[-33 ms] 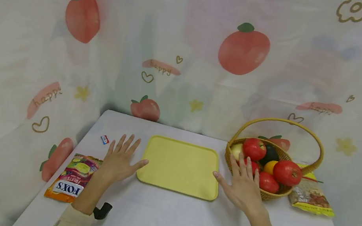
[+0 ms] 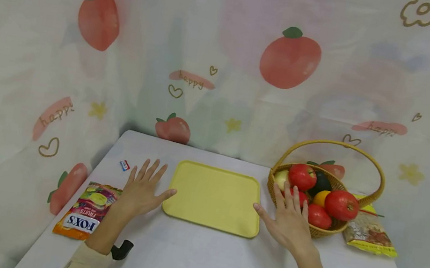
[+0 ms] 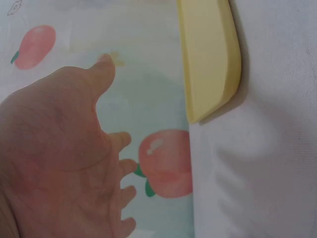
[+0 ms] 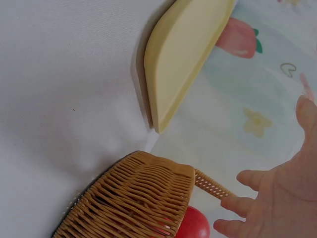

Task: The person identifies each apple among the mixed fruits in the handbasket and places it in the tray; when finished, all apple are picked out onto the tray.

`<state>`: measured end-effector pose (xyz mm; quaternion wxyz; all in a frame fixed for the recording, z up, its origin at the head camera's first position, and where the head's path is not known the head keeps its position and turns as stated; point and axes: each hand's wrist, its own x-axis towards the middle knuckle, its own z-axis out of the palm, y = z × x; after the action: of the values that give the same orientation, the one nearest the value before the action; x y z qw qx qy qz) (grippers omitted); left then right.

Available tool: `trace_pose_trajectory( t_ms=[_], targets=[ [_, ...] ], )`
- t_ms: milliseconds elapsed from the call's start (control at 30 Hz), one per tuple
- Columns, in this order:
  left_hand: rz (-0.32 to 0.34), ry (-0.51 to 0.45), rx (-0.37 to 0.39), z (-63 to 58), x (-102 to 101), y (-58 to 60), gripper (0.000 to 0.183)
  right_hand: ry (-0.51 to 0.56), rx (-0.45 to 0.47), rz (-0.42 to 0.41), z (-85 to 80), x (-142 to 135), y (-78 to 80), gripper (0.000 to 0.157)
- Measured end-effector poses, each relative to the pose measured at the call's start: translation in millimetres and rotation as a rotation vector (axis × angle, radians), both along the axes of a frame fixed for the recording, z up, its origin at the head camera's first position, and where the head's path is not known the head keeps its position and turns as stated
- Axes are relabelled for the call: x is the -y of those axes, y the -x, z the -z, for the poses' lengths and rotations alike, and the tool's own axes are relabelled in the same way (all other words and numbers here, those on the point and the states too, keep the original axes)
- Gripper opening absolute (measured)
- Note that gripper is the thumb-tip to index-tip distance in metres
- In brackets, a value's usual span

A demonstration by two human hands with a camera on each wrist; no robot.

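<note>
A yellow tray [image 2: 213, 199] lies on the white table between the two hands, with nothing on it. The left hand [image 2: 141, 193] has its fingers spread, left of the tray, and holds nothing; in the left wrist view its palm [image 3: 59, 148] is bare. Fingers likewise spread, the right hand [image 2: 289, 222] is held up right of the tray and overlaps the front left of a wicker basket [image 2: 378, 180]. The basket carries red apples [image 2: 302, 177], a dark green fruit [image 2: 321, 184] and a yellow-orange one [image 2: 321, 198]. In the right wrist view the right hand is apart from the basket.
At the left lies a FOX'S fruit candy bag [image 2: 84, 211], partly behind the left forearm. A small red, white and blue wrapped piece [image 2: 124, 166] is farther back. Behind the basket at the right is a yellow-edged food packet [image 2: 371, 233]. A fruit-print cloth [image 2: 231, 61] hangs behind the table.
</note>
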<state>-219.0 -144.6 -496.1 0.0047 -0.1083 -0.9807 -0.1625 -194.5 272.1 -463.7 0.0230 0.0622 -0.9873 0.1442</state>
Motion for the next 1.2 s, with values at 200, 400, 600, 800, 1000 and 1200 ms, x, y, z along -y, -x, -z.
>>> trace_pose_trajectory(
  t_ms=[200, 400, 600, 800, 1000, 1200],
  targets=[
    [0.0, 0.001, -0.005, 1.5, -1.3, -4.4, 0.092, 0.002, -0.006, -0.008, -1.0, 0.0, -3.0, 0.101],
    [-0.005, -0.012, -0.021, -0.7, -0.6, -7.8, 0.092, -0.003, -0.012, -0.002, -6.0, -0.4, -3.9, 0.102],
    [-0.004, -0.013, -0.044, 1.9, 2.8, -7.2, 0.093, 0.003, -0.017, -0.003, -10.0, 0.4, -6.4, 0.101],
    [-0.011, -0.027, -0.035, -2.4, 2.6, -8.4, 0.092, 0.002, -0.04, 0.004, -11.6, -1.6, -7.0, 0.101],
    [-0.012, -0.03, -0.046, -1.5, 0.6, -6.9, 0.092, 0.026, -0.054, 0.009, -15.8, -6.2, -9.7, 0.099],
    [-0.017, -0.018, -0.041, 2.1, 0.3, -3.7, 0.093, 0.05, -0.076, 0.026, -21.5, -8.7, -13.4, 0.097]
  ],
)
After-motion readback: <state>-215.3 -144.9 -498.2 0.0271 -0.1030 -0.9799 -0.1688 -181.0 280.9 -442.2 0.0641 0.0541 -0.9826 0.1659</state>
